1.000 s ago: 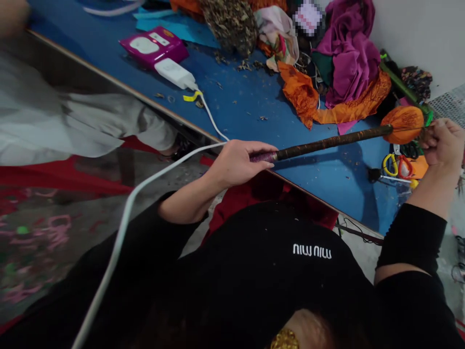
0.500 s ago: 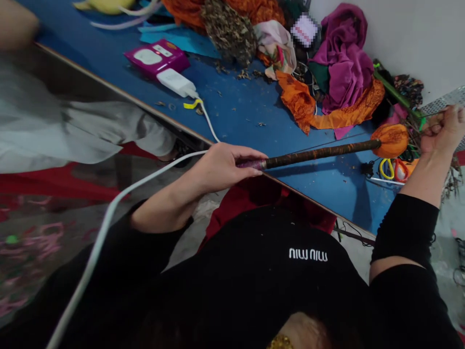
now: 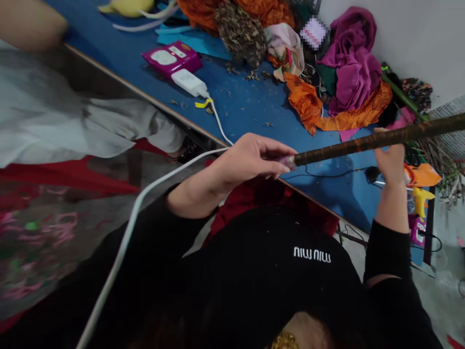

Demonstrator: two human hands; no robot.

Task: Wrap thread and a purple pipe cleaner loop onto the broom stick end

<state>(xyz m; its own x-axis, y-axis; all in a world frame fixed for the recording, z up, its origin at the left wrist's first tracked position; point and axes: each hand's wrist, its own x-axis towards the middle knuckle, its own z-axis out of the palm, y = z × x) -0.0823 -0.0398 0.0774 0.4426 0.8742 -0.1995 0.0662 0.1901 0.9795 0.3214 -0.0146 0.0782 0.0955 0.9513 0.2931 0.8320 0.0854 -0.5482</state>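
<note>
On the left, a white cable [image 3: 140, 194] is running past my forearm. My left hand [image 3: 247, 157] is pinching the wrapped end of the brown stick [image 3: 341, 148] above the blue table's [image 3: 250, 104] edge. The stick is now rising rightward out of view, its orange bulb no longer showing. My right hand [image 3: 393, 162], apart from my left, is drawing nearer; I can't tell whether it's touching, so my left is seemingly steadying the stick.
</note>
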